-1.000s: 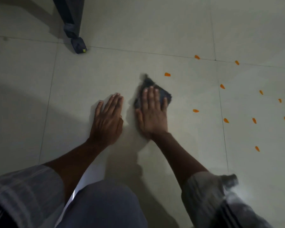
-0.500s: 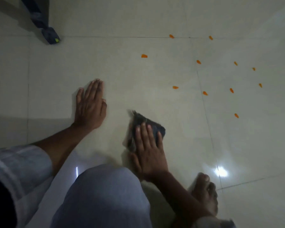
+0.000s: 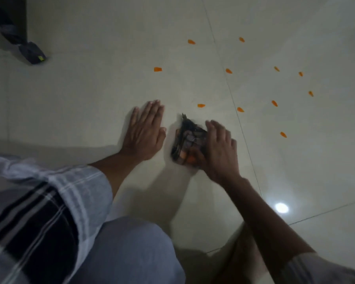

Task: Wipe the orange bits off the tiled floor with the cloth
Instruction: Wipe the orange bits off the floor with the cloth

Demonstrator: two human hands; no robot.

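Observation:
A dark crumpled cloth [image 3: 188,138] lies on the pale tiled floor [image 3: 90,95], with my right hand [image 3: 218,149] gripping its right side. Orange bits [image 3: 190,159] show against the cloth's near edge, under my thumb. My left hand [image 3: 145,133] rests flat on the floor just left of the cloth, fingers together, holding nothing. Several orange bits lie scattered beyond and to the right, the nearest [image 3: 201,105] just past the cloth, others at far middle [image 3: 157,69] and right [image 3: 283,134].
A dark furniture leg with a foot [image 3: 32,52] stands at the far left. My knee in grey cloth [image 3: 131,253] and a checked sleeve [image 3: 49,201] fill the near left. A light reflection [image 3: 281,208] glares on the tile at right.
My right hand dragged the cloth back toward me, then shifted onto its right side and bunched it up. The view swung, so my left hand now sits close beside the cloth.

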